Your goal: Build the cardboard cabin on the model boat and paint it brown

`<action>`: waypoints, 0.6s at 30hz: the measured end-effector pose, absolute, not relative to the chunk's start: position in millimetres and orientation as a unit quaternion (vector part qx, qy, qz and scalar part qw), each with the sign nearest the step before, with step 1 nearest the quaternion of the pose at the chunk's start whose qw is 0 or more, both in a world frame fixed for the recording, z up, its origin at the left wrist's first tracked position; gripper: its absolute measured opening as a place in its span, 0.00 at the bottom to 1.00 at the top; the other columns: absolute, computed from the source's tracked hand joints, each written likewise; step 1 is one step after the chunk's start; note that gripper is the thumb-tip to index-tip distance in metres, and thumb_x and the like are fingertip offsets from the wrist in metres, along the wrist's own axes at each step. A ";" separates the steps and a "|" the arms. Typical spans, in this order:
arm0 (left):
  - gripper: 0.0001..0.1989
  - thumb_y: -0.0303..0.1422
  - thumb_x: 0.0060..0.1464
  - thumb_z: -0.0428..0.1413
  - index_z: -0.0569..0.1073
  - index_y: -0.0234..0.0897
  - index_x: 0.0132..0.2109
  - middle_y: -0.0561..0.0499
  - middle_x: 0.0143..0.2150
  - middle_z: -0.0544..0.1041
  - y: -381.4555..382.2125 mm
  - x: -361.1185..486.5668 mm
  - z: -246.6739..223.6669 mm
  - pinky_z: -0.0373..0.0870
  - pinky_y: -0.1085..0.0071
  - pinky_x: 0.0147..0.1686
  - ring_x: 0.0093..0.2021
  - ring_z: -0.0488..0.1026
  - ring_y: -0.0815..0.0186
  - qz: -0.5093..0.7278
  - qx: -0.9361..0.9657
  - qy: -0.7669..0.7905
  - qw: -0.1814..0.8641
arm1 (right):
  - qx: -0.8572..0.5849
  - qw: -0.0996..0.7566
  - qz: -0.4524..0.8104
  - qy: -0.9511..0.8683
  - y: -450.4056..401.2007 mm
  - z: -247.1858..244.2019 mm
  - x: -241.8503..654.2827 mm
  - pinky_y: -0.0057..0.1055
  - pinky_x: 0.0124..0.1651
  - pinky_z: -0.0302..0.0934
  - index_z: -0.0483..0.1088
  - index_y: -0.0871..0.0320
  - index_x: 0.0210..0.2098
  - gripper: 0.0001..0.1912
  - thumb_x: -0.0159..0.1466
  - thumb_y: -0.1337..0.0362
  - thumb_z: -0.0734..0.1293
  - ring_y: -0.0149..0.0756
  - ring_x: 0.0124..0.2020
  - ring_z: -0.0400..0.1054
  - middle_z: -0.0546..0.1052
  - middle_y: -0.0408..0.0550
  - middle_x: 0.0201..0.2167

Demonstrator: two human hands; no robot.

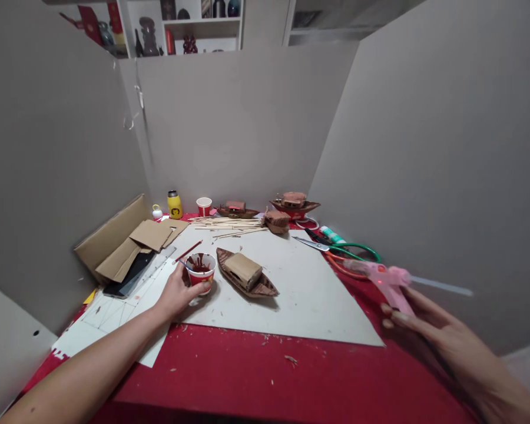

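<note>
So, your left hand (181, 292) grips the brown-stained paper cup (202, 278) — the model boat (245, 274) lies just right of that hand — while your right hand (446, 338) clasps the pink glue gun (391, 287), scissors (318, 245) beyond.

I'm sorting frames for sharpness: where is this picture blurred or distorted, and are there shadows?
Head view: the right hand and pink glue gun look motion-blurred; the boat with the cardboard roof is sharper, casting a soft shadow on the white board; the grey side panels splay outward, likely wide-lens distortion.
</note>
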State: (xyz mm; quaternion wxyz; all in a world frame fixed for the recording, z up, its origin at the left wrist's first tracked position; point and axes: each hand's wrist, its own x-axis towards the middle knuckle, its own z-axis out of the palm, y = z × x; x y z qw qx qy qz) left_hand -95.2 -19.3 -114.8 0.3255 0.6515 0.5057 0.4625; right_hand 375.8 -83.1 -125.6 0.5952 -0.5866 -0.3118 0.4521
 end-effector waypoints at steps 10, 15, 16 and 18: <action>0.29 0.40 0.47 0.67 0.68 0.36 0.54 0.38 0.53 0.80 -18.7 -94.2 -110.4 0.70 0.50 0.56 0.52 0.78 0.51 0.455 0.621 0.538 0.344 | -0.614 0.368 0.137 -0.685 -72.2 -156.7 425.1 0.50 0.66 0.57 0.77 0.30 0.52 0.24 0.56 0.56 0.72 0.51 0.60 0.71 0.77 0.47 0.58; 0.25 0.42 0.51 0.65 0.69 0.38 0.53 0.40 0.52 0.80 -20.9 -93.1 -105.6 0.70 0.50 0.55 0.51 0.78 0.51 0.403 0.635 0.560 0.347 | -0.535 0.249 0.006 -0.807 -61.1 -174.9 452.5 0.54 0.55 0.72 0.64 0.32 0.65 0.31 0.65 0.61 0.63 0.53 0.55 0.75 0.76 0.42 0.61; 0.24 0.42 0.52 0.65 0.70 0.39 0.53 0.40 0.52 0.80 -21.1 -92.6 -104.9 0.70 0.50 0.55 0.51 0.78 0.52 0.402 0.638 0.559 0.343 | -0.525 0.233 -0.018 -0.818 -59.2 -176.2 456.3 0.53 0.53 0.74 0.61 0.32 0.67 0.31 0.66 0.61 0.62 0.52 0.55 0.76 0.76 0.42 0.61; 0.24 0.40 0.52 0.65 0.70 0.39 0.54 0.41 0.52 0.80 -21.1 -91.7 -104.0 0.69 0.50 0.56 0.51 0.78 0.52 0.403 0.644 0.559 0.334 | -0.528 0.215 -0.044 -0.820 -57.1 -176.4 461.8 0.49 0.50 0.76 0.62 0.34 0.67 0.30 0.67 0.60 0.60 0.50 0.53 0.77 0.77 0.43 0.60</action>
